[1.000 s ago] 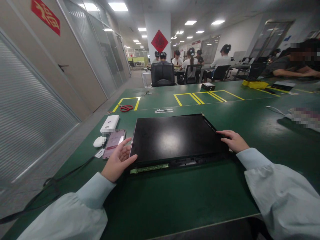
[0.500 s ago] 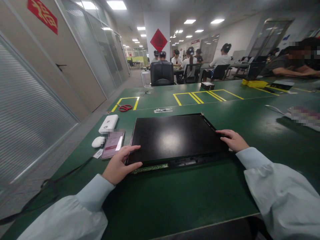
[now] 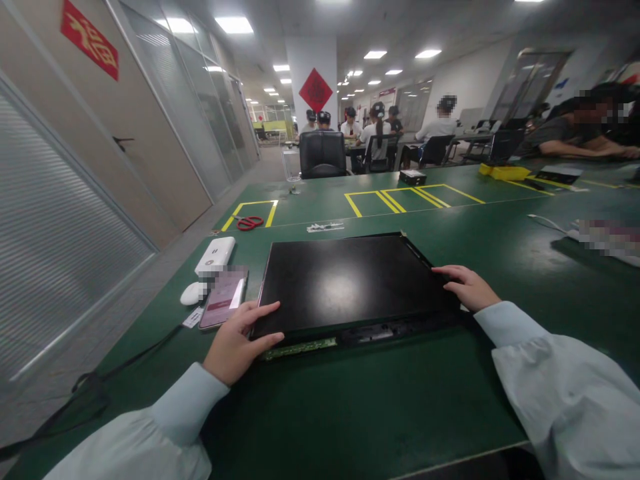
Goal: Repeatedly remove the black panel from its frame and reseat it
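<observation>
A dark flat display panel point(image 3: 340, 283) lies on the table in front of me, over a black frame whose edge shows along the far right. A green circuit board strip point(image 3: 300, 349) shows under its near left edge. My left hand point(image 3: 237, 337) rests at the panel's near left corner, thumb and index finger spread over its surface, the other fingers partly hidden. On the opposite side, my right hand point(image 3: 467, 287) touches the right edge with its fingertips, index finger stretched out and thumb apart from it. Neither hand is closed around the panel.
Left of the panel are a phone point(image 3: 224, 300), a white mouse-shaped object point(image 3: 191, 294) and a white box-like device point(image 3: 215, 256). Red-handled scissors point(image 3: 250, 223) lie farther back. A yellow object point(image 3: 504, 172) is at the far right. People sit at tables beyond.
The camera view has tilted slightly, so the scene sits a little lower. Both hands stay at the panel's sides, with hardly any change in their pose.
</observation>
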Available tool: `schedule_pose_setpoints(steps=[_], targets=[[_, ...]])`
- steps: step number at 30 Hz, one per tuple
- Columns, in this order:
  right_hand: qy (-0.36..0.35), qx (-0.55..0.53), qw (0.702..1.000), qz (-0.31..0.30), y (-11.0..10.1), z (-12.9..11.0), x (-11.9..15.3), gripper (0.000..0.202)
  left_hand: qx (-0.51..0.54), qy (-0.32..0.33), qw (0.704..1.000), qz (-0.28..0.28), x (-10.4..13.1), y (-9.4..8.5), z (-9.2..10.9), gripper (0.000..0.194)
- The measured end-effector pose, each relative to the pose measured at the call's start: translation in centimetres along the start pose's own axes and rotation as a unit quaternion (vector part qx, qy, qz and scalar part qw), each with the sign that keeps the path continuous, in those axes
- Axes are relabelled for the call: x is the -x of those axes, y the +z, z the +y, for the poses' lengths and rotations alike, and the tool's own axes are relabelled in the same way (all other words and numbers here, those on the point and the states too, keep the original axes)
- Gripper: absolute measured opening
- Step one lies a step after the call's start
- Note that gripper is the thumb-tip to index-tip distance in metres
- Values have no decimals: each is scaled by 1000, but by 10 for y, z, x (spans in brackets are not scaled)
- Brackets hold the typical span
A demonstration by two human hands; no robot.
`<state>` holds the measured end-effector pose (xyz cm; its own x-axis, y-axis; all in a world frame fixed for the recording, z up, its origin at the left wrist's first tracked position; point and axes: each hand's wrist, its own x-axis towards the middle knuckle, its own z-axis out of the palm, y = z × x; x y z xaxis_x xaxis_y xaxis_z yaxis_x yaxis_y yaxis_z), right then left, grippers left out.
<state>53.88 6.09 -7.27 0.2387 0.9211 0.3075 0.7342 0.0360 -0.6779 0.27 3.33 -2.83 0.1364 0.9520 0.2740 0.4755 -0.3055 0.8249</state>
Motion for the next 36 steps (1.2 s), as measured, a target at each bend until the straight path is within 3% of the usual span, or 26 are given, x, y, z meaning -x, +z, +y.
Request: schedule_pose_setpoints(steps=[13, 36], targets=[[14, -6, 1000, 1, 1, -1, 1, 39, -19, 18, 1000, -17, 3, -1, -22, 54], [-23, 99, 994, -40, 10, 25, -2, 49, -14, -7, 1000, -16, 5, -2, -20, 56]])
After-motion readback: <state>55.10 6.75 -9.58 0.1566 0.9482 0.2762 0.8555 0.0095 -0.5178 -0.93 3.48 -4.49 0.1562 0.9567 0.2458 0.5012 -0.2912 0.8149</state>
